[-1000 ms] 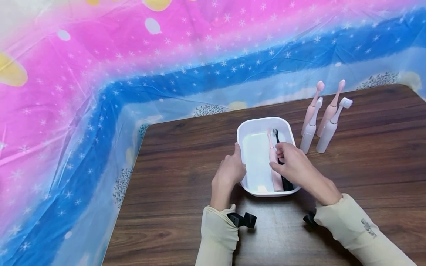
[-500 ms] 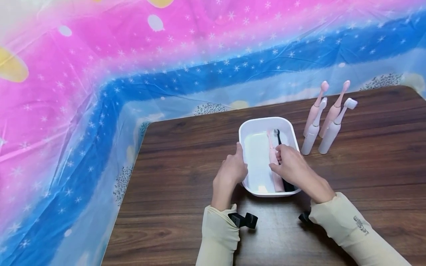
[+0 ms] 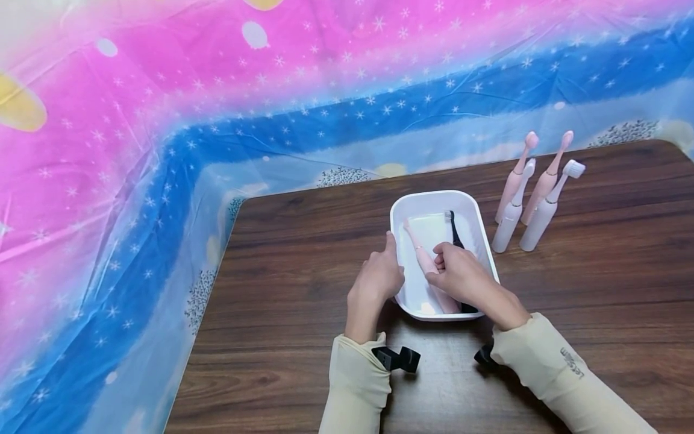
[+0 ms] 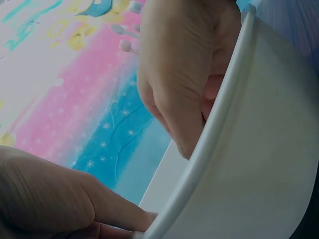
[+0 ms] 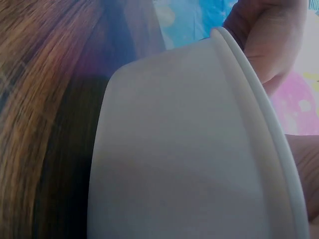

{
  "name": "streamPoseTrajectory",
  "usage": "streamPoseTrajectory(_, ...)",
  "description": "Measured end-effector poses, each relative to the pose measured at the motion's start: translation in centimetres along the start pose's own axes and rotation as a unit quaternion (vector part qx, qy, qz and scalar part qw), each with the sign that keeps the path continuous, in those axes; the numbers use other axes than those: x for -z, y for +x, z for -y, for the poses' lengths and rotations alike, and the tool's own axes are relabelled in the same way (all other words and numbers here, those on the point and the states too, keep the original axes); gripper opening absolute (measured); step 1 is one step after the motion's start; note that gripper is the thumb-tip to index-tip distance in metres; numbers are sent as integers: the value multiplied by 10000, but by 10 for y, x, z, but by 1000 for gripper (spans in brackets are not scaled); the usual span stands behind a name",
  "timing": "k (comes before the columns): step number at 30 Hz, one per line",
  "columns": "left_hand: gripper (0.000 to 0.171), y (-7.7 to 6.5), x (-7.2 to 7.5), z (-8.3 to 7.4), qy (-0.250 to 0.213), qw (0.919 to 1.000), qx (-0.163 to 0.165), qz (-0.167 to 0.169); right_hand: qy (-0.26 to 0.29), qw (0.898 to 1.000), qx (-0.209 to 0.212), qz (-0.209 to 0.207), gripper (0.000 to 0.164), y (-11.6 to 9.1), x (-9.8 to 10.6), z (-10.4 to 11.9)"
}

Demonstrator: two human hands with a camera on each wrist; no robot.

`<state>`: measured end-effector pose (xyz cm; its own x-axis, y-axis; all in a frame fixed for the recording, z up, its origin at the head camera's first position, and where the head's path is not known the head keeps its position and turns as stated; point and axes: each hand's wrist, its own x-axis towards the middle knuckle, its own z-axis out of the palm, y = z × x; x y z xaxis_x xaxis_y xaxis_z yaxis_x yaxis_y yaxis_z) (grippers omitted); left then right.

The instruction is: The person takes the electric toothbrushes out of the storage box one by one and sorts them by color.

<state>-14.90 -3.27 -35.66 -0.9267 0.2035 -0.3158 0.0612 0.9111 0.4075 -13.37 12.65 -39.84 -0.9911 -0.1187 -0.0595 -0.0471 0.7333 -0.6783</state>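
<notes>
I've got the right hand [image 3: 461, 274] pinching a pink toothbrush [image 3: 426, 262], lying slantwise inside the white tray [image 3: 410, 286]. Left hand [image 3: 378, 277] grips the tray's left rim. Black toothbrush [image 3: 455, 230] along its right side, four upright brushes [image 3: 538, 223] just outside, to its right.

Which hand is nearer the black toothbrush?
Right. The right hand partly covers the black toothbrush in the head view; the left hand is across the white tray, at its left rim.

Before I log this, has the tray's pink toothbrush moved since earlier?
Yes: the head of the pink toothbrush swung left, nearer the left rim of the white tray.
</notes>
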Motion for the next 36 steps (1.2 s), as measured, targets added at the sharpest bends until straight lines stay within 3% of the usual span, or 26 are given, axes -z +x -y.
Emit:
streamPoseTrajectory(21, 68, -1, 1, 0, -77, 10000, -1, -16, 403, 9960, -344, 713, 34, 10, -6, 4)
streamPoseTrajectory(27, 69, -1, 0, 0, 114, 9998, -131, -111, 524, 9936, -502, 864, 33, 10, -9, 5)
streamPoseTrajectory(36, 69, 0, 0, 0, 149, 9998, -123, -67, 88, 9953, -567, 786, 26, 15, -13, 10)
